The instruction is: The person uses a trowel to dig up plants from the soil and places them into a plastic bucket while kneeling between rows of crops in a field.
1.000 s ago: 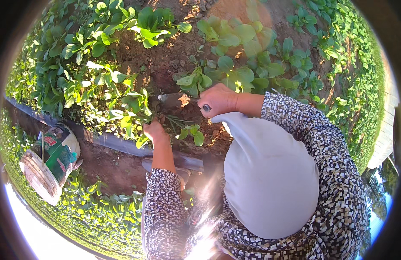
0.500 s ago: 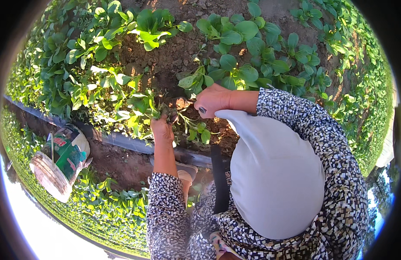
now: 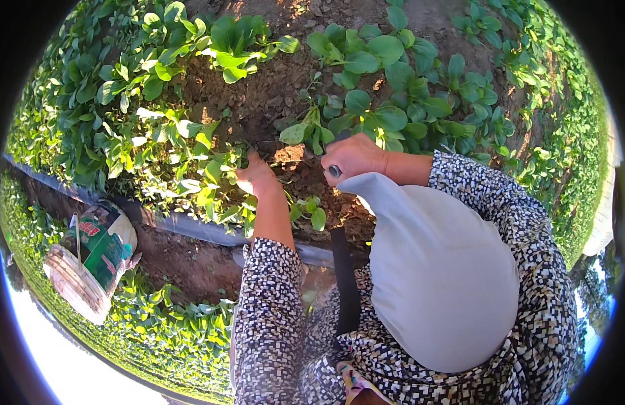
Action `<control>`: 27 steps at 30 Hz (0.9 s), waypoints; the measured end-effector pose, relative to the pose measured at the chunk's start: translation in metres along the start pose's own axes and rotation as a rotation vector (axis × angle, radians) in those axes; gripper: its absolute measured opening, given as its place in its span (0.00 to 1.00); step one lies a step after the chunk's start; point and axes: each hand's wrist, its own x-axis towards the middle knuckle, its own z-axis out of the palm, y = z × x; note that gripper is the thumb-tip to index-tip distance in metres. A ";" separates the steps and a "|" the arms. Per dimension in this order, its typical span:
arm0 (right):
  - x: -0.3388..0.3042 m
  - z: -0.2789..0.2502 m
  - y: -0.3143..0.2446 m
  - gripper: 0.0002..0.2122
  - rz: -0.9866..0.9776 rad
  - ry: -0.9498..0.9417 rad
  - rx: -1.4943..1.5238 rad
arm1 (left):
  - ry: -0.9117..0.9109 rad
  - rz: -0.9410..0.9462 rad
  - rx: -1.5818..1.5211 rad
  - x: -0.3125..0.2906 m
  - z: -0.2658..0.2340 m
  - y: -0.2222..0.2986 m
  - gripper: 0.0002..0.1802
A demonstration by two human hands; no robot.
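Observation:
My left hand reaches into low leafy growth beside bare soil. Its visible fingers are apart and touch the leaves; some fingertips are hidden there. A little to the right, my right hand is closed around a small hand tool. The round end of its dark handle sticks out of my fist, and a dark part shows above my knuckles. Most of the tool is hidden. Just beyond this fist stands a broad-leaved green plant. A small seedling grows between my forearms.
Rows of leafy green plants stretch ahead and to both sides. A strip of dark plastic sheeting edges the bed. On the left, a dirty green-and-white bucket leans in the furrow. A pale cap covers much of the lower right.
My left hand has turned and shifted slightly forward; the weedy clump it gripped no longer shows in it. My right hand, still holding the tool, has moved a little to the right.

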 end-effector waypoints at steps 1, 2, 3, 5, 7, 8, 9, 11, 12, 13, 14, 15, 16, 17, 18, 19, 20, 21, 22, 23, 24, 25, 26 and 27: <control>-0.002 0.001 0.003 0.07 0.030 0.019 -0.012 | 0.001 0.006 -0.148 0.011 0.000 0.005 0.41; -0.001 0.001 0.003 0.07 0.008 0.022 -0.014 | -0.008 -0.001 -0.298 0.022 0.004 0.007 0.43; 0.007 0.000 0.000 0.07 -0.030 0.024 -0.023 | -0.019 -0.017 -0.459 0.038 0.017 0.010 0.45; 0.020 0.003 0.000 0.07 -0.086 0.017 -0.038 | 0.063 -0.108 -0.995 0.065 0.043 0.024 0.48; 0.039 0.008 -0.010 0.07 -0.174 -0.002 -0.043 | 0.259 -0.320 -1.750 0.085 0.092 0.039 0.50; 0.048 0.011 -0.021 0.07 -0.258 0.016 -0.029 | 0.383 -0.460 -2.118 0.089 0.122 0.044 0.51; 0.040 0.012 -0.006 0.07 -0.230 0.027 -0.066 | 0.462 -0.547 -2.400 0.080 0.087 0.046 0.47; 0.026 0.015 0.013 0.06 -0.209 0.046 -0.129 | 0.560 -0.654 -2.745 0.051 0.035 0.046 0.41; 0.024 0.018 0.014 0.05 -0.218 0.033 -0.160 | 0.589 -0.671 -2.826 0.039 0.030 0.043 0.37; 0.022 0.021 0.015 0.05 -0.229 0.019 -0.191 | 0.609 -0.673 -2.891 0.029 0.026 0.037 0.34; 0.022 0.023 0.013 0.04 -0.247 0.004 -0.220 | 0.620 -0.670 -2.949 0.023 0.027 0.033 0.31; 0.022 0.023 0.013 0.04 -0.261 -0.018 -0.260 | 0.602 -0.645 -2.992 0.017 0.028 0.029 0.28; 0.022 0.023 0.013 0.04 -0.273 -0.039 -0.301 | 0.572 -0.619 -3.024 0.010 0.028 0.026 0.25; 0.022 0.018 0.012 0.04 -0.287 -0.058 -0.344 | 0.534 -0.590 -3.046 0.001 0.025 0.021 0.22; 0.017 0.013 0.015 0.05 -0.244 -0.035 -0.259 | 0.455 -0.615 -3.042 -0.016 0.020 0.017 0.15; 0.012 0.014 0.017 0.06 -0.191 0.051 -0.145 | 0.491 -0.417 -3.050 -0.017 0.026 0.024 0.13; 0.004 0.015 0.021 0.07 -0.126 0.143 -0.035 | 0.371 -0.218 -3.136 -0.025 0.027 0.029 0.13; -0.002 0.017 0.025 0.08 -0.067 0.231 0.073 | 0.247 -0.017 -3.208 -0.032 0.032 0.035 0.12; -0.005 0.017 0.031 0.11 -0.008 0.199 0.238 | 0.339 0.103 -3.002 -0.034 0.034 0.042 0.12; -0.005 0.016 0.034 0.12 0.037 0.164 0.324 | 0.419 0.197 -2.793 -0.039 0.040 0.048 0.11; -0.005 0.014 0.036 0.12 0.082 0.129 0.410 | 0.486 0.279 -2.579 -0.043 0.045 0.053 0.10; -0.006 0.014 0.038 0.13 0.127 0.091 0.494 | 0.396 0.269 -2.819 -0.047 0.053 0.056 0.10; -0.005 0.012 0.036 0.13 0.115 0.084 0.526 | 0.294 0.260 -3.052 -0.054 0.054 0.050 0.11; -0.005 0.012 0.035 0.13 0.129 0.080 0.541 | 0.177 0.246 -3.283 -0.059 0.055 0.045 0.12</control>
